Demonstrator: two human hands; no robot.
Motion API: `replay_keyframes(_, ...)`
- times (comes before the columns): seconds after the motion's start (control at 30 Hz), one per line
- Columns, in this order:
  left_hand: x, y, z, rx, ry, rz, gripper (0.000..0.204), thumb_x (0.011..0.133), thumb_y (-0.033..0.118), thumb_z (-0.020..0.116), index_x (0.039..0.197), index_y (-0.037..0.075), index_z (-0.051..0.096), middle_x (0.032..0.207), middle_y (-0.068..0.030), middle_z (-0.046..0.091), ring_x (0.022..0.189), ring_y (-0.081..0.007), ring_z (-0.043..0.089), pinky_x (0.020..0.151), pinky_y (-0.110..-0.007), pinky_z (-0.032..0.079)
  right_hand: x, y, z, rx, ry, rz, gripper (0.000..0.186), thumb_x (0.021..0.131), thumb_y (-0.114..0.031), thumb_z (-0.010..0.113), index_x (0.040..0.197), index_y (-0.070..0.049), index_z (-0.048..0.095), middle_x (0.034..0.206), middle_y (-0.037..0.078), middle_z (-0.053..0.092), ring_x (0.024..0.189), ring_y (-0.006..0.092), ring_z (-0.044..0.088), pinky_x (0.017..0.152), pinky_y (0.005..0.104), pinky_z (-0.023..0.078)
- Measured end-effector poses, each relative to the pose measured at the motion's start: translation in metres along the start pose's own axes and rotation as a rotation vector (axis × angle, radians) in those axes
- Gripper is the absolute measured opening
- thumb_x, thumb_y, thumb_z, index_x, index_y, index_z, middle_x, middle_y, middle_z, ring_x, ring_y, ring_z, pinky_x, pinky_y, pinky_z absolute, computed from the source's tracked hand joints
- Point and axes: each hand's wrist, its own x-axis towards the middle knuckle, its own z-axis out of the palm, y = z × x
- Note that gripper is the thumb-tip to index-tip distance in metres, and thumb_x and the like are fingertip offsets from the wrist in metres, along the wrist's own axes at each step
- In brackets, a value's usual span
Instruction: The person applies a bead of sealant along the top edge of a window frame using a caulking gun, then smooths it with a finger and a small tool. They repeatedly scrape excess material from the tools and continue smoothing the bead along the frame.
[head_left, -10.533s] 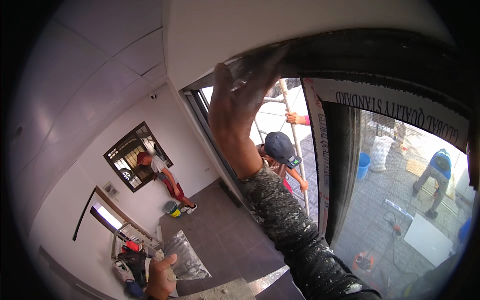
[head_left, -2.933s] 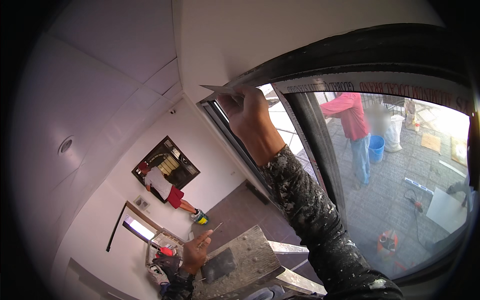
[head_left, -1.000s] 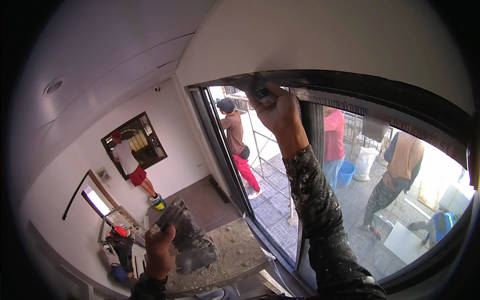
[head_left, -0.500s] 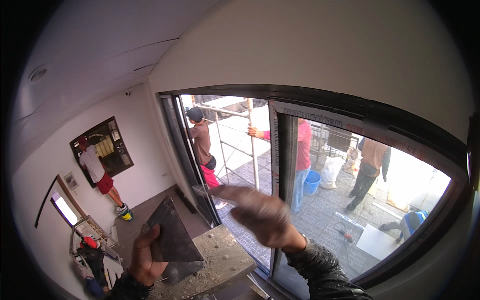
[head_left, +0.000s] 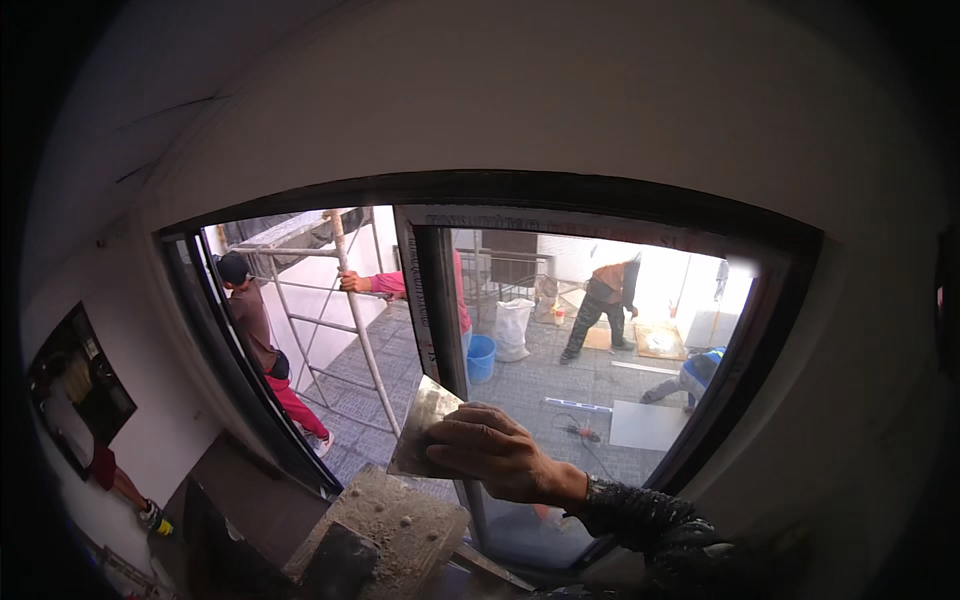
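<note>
Holding a plastering trowel [head_left: 425, 425] pinched tight in the right hand [head_left: 500, 455], they're hovering it just over the mortar-caked hawk board [head_left: 395, 525] by the window frame [head_left: 440, 290]. Looks like they're reloading, so next is scooping cleanly off the board; left hand isn't showing.

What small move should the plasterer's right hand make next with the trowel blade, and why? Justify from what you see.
Probably dip the trowel blade down onto the mortar-covered board. The right hand holds the blade just above the board, and little plaster shows on it.
</note>
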Motion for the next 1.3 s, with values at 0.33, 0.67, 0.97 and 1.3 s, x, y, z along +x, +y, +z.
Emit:
replay_keyframes(0.33, -0.003, -0.012, 0.001, 0.156, -0.075, -0.153, 0.037, 0.101, 0.020, 0.059, 0.131, 0.000, 0.059, 0.128, -0.0123, 0.064, 0.116, -0.0267, 0.061, 0.102, -0.045, 0.050, -0.049, -0.050, 0.042, -0.065, -0.293, 0.181, 0.055, 0.094, -0.010, 0.063, 0.148, -0.014, 0.048, 0.147, 0.013, 0.047, 0.136, 0.0342, 0.046, 0.115, 0.0502, 0.038)
replay_keyframes(0.67, -0.015, 0.010, 0.011, 0.061, 0.012, -0.060, 0.038, 0.097, 0.020, 0.069, 0.127, -0.002, 0.061, 0.122, -0.0114, 0.065, 0.110, -0.0252, 0.063, 0.095, -0.043, 0.051, -0.003, -0.050, -0.025, -0.431, 0.066, 0.302, 0.044, 0.084, 0.001, 0.072, 0.127, -0.002, 0.063, 0.124, 0.014, 0.065, 0.115, 0.0328, 0.061, 0.095, 0.0436, 0.052)
replay_keyframes(0.97, -0.021, 0.005, 0.029, 0.151, -0.113, -0.068, 0.039, 0.097, 0.025, 0.070, 0.122, -0.003, 0.062, 0.116, -0.0094, 0.065, 0.102, -0.0210, 0.062, 0.089, -0.037, 0.051, 0.212, 0.030, -0.224, -1.493, -0.382, -0.723, 0.047, 0.091, -0.020, 0.067, 0.136, -0.032, 0.061, 0.135, -0.005, 0.060, 0.119, 0.0197, 0.055, 0.103, 0.0435, 0.046)
replay_keyframes(1.3, -0.015, -0.001, 0.020, 0.171, -0.121, -0.091, 0.044, 0.096, 0.032, 0.071, 0.123, -0.002, 0.063, 0.114, -0.0095, 0.066, 0.104, -0.0218, 0.063, 0.087, -0.037, 0.052, 0.242, 0.006, -0.304, -1.408, -0.987, -0.508, 0.040, 0.090, -0.016, 0.068, 0.129, -0.025, 0.067, 0.152, 0.005, 0.049, 0.145, 0.0272, 0.037, 0.120, 0.0480, 0.033)
